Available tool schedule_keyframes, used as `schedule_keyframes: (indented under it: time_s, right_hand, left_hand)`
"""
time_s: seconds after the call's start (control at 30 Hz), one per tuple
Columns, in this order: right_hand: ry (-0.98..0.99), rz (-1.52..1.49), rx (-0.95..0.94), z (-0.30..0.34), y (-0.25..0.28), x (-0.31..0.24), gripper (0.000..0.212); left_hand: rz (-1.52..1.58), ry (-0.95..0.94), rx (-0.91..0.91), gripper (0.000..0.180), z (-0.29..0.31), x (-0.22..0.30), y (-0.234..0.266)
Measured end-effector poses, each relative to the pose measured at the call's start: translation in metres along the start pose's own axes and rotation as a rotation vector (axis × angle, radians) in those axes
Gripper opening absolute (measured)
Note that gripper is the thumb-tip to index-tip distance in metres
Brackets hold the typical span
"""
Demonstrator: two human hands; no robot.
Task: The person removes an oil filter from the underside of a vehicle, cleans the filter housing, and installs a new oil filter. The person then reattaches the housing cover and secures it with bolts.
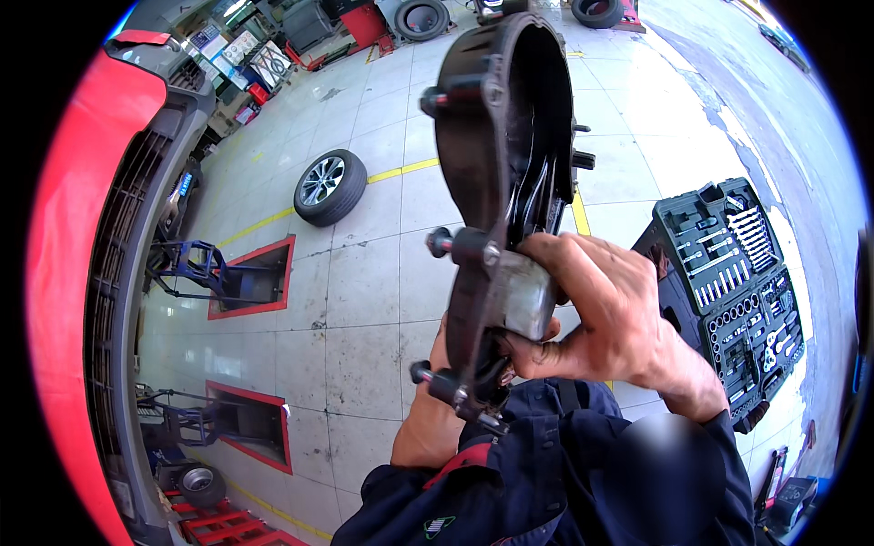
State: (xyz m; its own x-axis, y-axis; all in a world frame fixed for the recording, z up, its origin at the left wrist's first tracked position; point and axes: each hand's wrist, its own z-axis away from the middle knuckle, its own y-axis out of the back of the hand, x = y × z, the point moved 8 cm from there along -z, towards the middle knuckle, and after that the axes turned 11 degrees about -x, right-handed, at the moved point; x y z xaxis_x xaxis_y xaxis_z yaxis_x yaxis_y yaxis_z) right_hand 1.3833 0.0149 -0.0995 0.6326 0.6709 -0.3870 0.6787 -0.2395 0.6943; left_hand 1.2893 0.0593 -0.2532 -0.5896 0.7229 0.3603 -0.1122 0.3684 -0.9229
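Observation:
A black automotive housing (469, 314) is held up close in front of me. Its upper end is a deep round hollow, and several bolts with dark sleeves stick out along its left edge. My right hand (596, 300) is closed around a pale grey blocky piece (525, 296) on the housing's right side, thumb below and fingers above. My left hand (441, 350) is behind the lower part of the housing. Its forearm shows, but the fingers are hidden, so their grip cannot be made out.
An open tool case (719, 214) with sockets and wrenches stands at the right. A wheel (330, 187) lies on the tiled floor. Two red-edged floor pits (289, 273) are at the left, beside a red vehicle (82, 182). Equipment and tyres (421, 18) line the far side.

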Motion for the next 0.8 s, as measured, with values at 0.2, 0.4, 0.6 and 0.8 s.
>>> schedule_keyframes:
  time_s: [0.2, 0.4, 0.6, 0.8]
  right_hand:
    - [-0.211, 0.161, -0.301, -0.004, 0.002, -0.006, 0.054]
    - [-0.233, 0.337, -0.628, -0.017, -0.017, 0.005, 0.03]
    - [-0.157, 0.189, -0.649, -0.017, -0.022, 0.014, 0.031]
    - [-0.284, 0.301, -0.375, -0.017, 0.01, 0.013, 0.031]
  left_hand:
    - [-0.001, 0.002, 0.063, 0.046, -0.001, -0.002, 0.005]
    - [-0.56, -0.099, 0.316, 0.052, -0.004, 0.016, -0.033]
    - [-0.489, 0.025, 0.255, 0.059, 0.001, 0.012, -0.015]
    - [0.271, 0.16, -0.123, 0.071, -0.003, 0.016, -0.028]
